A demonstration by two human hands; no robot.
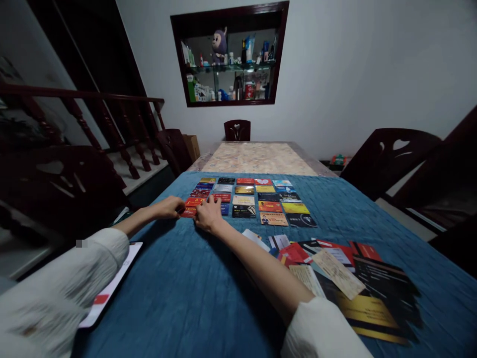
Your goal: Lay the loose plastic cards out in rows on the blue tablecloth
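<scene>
Left hand [172, 207] and right hand [208, 216] at red card [189, 212]
Left of frame centre, both curl at its ends; whether gripping cannot be told.

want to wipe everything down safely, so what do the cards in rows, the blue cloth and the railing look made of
Cards in rows: probably plastic, smooth and slightly glossy, with crisp edges and flat printed faces. Blue cloth: soft-looking fabric, matte, finely creased; fibre unclear. Railing: likely wood, dark reddish-brown with turned spindles; paint or varnish, hard to tell.
</scene>
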